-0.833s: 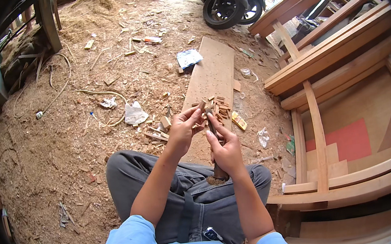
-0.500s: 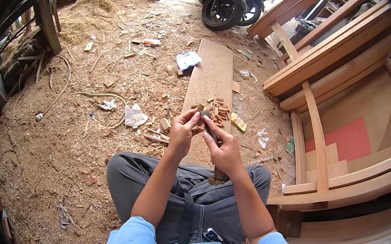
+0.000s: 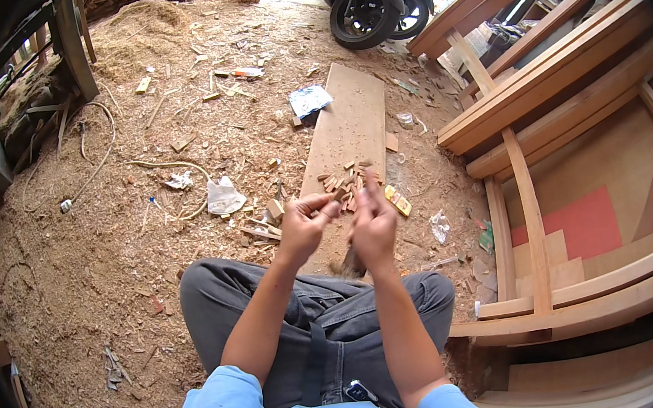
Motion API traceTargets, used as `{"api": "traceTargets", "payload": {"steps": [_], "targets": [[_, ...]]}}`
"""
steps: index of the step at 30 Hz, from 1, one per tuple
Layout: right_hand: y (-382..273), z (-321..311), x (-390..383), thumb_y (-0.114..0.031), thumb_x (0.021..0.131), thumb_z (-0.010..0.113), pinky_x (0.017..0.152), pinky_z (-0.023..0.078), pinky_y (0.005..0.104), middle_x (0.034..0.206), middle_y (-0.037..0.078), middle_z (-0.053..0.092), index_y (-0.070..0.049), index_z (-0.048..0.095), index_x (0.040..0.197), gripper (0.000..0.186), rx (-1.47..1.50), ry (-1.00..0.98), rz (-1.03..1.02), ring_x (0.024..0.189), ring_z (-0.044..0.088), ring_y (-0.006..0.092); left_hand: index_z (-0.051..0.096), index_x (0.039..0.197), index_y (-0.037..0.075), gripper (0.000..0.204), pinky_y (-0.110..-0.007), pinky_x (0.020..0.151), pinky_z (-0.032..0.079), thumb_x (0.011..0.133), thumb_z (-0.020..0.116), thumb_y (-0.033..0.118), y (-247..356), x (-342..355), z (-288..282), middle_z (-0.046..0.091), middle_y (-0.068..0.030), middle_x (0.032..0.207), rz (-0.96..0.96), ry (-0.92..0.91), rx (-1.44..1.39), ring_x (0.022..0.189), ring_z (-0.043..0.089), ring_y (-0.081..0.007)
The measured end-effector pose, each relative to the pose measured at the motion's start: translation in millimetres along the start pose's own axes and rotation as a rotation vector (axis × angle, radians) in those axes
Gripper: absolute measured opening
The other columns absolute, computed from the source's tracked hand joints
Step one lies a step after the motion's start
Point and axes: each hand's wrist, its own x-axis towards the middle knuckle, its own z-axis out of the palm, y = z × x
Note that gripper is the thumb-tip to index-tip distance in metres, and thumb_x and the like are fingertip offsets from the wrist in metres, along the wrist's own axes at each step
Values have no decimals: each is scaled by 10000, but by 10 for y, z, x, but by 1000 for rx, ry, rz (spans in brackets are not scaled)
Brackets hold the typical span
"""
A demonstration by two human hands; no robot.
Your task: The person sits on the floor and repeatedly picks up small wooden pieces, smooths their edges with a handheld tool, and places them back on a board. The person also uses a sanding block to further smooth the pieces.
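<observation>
My left hand (image 3: 307, 229) is closed in a pinch, with what looks like a small wood piece (image 3: 339, 193) at its fingertips. Beside it, a little to the right, my right hand (image 3: 376, 232) is wrapped round a long dark tool (image 3: 352, 264) with a frayed brown lower end, shaped like a chisel. Motion smears its upper part. Just beyond both hands, a pile of small wood pieces (image 3: 354, 178) lies on a long flat board (image 3: 343, 121). The hands are apart, above my crossed legs.
A small yellow packet (image 3: 398, 201) is right of the pile. Wood offcuts (image 3: 265, 229) and a plastic bag (image 3: 223, 197) lie on the sawdust to the left. Large wooden frames (image 3: 530, 221) stand along the right. A motorbike (image 3: 368, 6) is parked at the back.
My hands have moved apart: the right has drawn away from the left with the chisel-like tool. The tool's frayed end has swung slightly up and left.
</observation>
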Motion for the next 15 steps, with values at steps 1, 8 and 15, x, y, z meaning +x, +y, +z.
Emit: {"api": "traceTargets", "payload": {"steps": [1,8,15], "targets": [[-80,-84,156,-103,1005,530,389,397,219,576,-33,468,-128,475,1452,451,62,90,-22,433,454,50,693,1095,-59,217,-244,713,521,926,665,74,-28,-38,45,717,-63,904,-44,-26,123,782,648,-98],[-230,-684,111,-126,1003,544,386,408,224,556,-44,450,-138,476,1452,454,-5,-117,-29,421,443,45,682,1153,-12,269,-213,718,499,973,631,182,-141,40,63,703,-17,914,-142,57,-215,788,619,-54],[205,-513,-581,-41,956,525,441,453,268,651,46,503,-148,360,1520,597,317,-297,350,467,501,140,692,1135,57,287,-200,690,468,1030,533,272,-120,45,25,645,33,818,-156,44,-366,752,578,-35]]}}
